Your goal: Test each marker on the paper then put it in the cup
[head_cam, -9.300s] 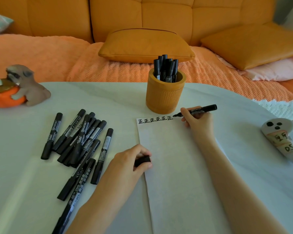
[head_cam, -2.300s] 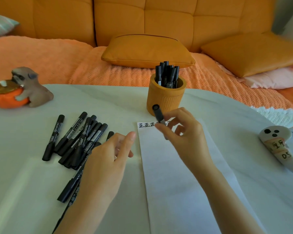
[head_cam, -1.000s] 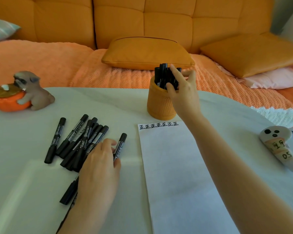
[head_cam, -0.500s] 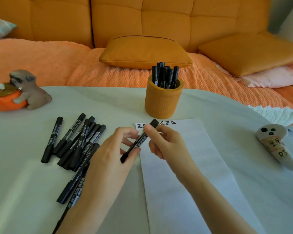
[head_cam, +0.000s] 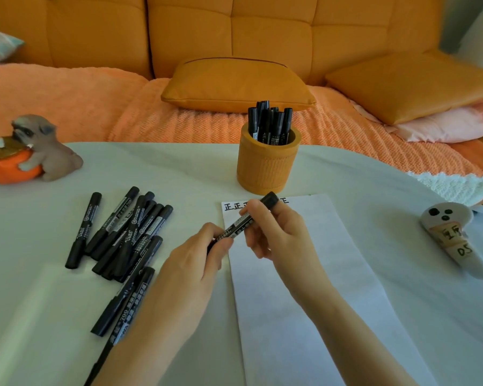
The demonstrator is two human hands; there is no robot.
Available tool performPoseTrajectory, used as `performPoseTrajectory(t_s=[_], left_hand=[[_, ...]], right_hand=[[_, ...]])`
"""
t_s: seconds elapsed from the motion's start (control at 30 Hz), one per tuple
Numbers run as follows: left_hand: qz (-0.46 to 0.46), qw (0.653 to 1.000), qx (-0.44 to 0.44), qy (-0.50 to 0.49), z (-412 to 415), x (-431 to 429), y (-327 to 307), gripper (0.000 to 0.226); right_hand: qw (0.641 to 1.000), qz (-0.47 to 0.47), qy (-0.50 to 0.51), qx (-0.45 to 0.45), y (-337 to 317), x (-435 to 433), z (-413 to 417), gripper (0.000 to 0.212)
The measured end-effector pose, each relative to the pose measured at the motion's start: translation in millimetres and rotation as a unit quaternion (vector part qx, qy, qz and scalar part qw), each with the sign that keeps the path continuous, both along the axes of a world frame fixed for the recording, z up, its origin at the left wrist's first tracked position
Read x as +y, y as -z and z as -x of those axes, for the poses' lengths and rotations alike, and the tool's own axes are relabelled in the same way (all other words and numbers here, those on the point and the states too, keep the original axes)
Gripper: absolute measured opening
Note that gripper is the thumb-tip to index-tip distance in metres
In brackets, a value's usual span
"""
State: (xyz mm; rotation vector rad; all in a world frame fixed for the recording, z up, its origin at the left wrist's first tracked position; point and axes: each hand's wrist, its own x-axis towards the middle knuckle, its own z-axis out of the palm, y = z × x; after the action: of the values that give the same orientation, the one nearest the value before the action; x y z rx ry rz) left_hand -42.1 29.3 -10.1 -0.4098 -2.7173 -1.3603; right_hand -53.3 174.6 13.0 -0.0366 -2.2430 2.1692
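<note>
**Both hands on one marker, over the paper's top edge**

We're gripping a black marker (head_cam: 241, 221) slantwise just above the paper (head_cam: 304, 288): left hand (head_cam: 195, 263) pinching its lower end, right hand (head_cam: 276, 232) fingers clamped near the upper end. The orange cup (head_cam: 265, 165) is standing behind, holding markers upright; the loose pile (head_cam: 123, 232) is lying left.

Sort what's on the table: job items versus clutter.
Job: marker held by left hand and right hand; loose markers; paper; cup.
Clutter: dog figurine; ghost-shaped object.
</note>
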Motion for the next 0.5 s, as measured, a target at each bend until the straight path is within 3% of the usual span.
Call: performPoseTrajectory(t_s=[0.27,0.5], left_hand=[[0.044,0.999,0.002,0.006,-5,0,-8,0.039],[-0.004,1.0,-0.022,0.02,-4,2,-12,0.033]], right_hand=[[1.0,0.0,0.0,-0.009,0,0,-1,0.026],[1.0,0.012,0.005,0.008,-2,2,-1,0.02]])
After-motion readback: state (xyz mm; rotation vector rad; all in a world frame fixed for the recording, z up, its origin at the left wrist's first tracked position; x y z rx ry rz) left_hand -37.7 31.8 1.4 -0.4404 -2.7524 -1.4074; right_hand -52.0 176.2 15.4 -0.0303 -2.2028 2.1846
